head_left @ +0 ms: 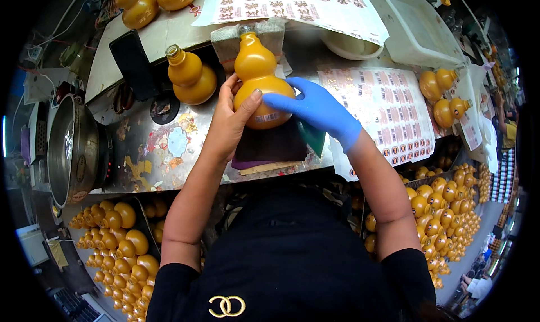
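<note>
A yellow-brown gourd-shaped bottle (256,60) with a clear glass neck lies or leans over a dark pad (269,147) at the front of the bench, its neck pointing away from me against a grey cloth (275,34). My bare left hand (233,111) grips its lower bulb from the left, thumb on top. On the right side, my right hand (312,105) in a blue glove presses its fingers on the same bulb. A small barcode label shows low on the bottle. Another gourd-shaped bottle (191,77) stands to the left of my left hand.
Printed label sheets (388,105) lie right of my hands and further back (281,4). A phone (134,63) stands at left, near a metal pan (76,150). A white bowl (351,46) and plastic tub (416,26) sit behind. Many gourd bottles fill both sides below the bench.
</note>
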Available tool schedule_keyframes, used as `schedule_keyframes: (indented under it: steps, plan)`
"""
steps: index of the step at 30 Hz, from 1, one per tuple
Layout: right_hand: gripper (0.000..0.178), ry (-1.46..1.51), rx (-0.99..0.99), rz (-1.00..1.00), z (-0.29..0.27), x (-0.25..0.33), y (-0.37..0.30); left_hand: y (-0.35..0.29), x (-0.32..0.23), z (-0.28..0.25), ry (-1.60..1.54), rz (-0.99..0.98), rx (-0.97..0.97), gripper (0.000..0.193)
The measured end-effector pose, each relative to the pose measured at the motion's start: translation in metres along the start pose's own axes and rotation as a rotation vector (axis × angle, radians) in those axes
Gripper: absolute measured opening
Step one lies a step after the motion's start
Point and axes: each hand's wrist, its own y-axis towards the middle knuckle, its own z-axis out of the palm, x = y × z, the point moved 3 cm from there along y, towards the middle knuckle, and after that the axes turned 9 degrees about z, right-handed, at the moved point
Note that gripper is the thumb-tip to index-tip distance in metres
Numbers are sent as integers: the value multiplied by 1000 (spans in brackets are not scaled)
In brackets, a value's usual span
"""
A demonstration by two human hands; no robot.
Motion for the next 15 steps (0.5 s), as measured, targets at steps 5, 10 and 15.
schedule_keyframes:
  steps: [5,10,15]
  plan:
    - [79,138,65,9,0,-1,1,1,1,0,-5,-11,-13,76]
    - [81,108,60,16,-1,-4,4,3,0,-4,-60,-65,-7,75]
    - [85,-73,11,11,2,7,-2,-1,-6,1,26,-17,33,75]
